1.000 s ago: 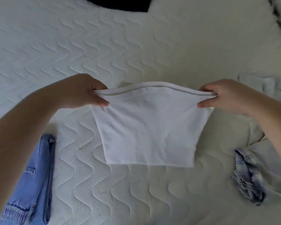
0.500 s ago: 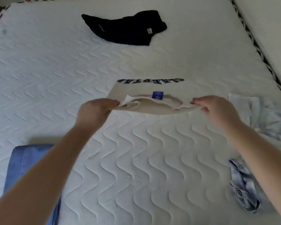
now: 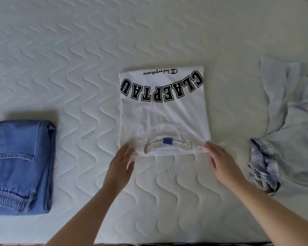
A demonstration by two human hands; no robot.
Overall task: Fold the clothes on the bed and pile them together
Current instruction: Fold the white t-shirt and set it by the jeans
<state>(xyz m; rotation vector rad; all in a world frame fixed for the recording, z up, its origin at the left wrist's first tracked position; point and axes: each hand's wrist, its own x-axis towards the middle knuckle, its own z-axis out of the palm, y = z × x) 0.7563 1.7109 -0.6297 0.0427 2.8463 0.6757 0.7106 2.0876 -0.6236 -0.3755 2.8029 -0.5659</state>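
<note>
- The left hand [image 3: 122,163] lay with fingers straight and relaxed, its fingertips on the near left corner of the white T-shirt [image 3: 164,114]; it gripped nothing.
- The right hand [image 3: 220,160] mirrored it at the near right corner, fingers extended and flat, touching the hem edge without pinching it. The two hands were well apart, one at each corner.
- The white T-shirt sat folded into a rough rectangle in the middle of the bed [image 3: 78,50], black lettering facing up and the collar with its blue label [image 3: 167,140] at the near edge between the hands.
- Risk, as I judged it: with only flat fingertips on the corners, any sideways slide could have dragged the top layer and skewed the fold, since the thin cotton would shift easily over the quilted cover.
- The near hem looked slightly layered; lifting from one layer alone would likely have let the fold open up.
- The folded jeans [image 3: 20,167] lay well apart at the left, the likely base of the pile; carrying the shirt that far unsupported might have let it sag and unfold.
- The pale crumpled shirt [image 3: 292,112] and the checked garment [image 3: 261,166] lay unfolded near the right hand; a careless sweep of the forearm could have caught them.
</note>
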